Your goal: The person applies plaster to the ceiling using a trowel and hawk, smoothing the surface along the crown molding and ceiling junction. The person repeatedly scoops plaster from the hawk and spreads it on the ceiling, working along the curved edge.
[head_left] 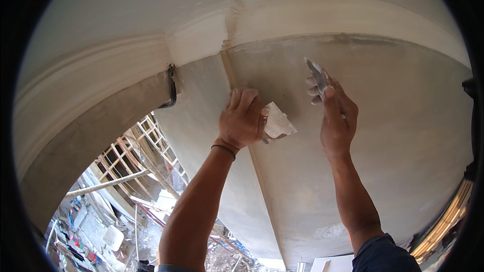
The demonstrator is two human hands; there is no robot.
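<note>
Although both blades are partly covered by the fingers gripping them, I count two plastering tools, two hands and one wall.

Item 1: left hand, near the centre of the picture, closed around the handle of a broad putty knife. Its handle is hidden inside the fist; only the pale, plaster-caked blade shows, sticking out toward 3 o'clock. One dark band circles the wrist.

Item 2: right hand, at 3 o'clock of the left one, pinching a narrow scraper between thumb and fingers. Its blade points toward 11 o'clock, edge-on to me, so its width is hard to judge; whether its tip touches the wall I cannot tell.

Item 3: grey plastered wall, curved by the lens, with one raised vertical seam running from 12 toward 6 o'clock between the hands.

Item 4: one white moulded cornice, at 12 o'clock.

Item 5: wooden scaffolding, at 8 o'clock, cut off by the wall edge; the rubble-strewn ground below it is too small to itemise.
</note>
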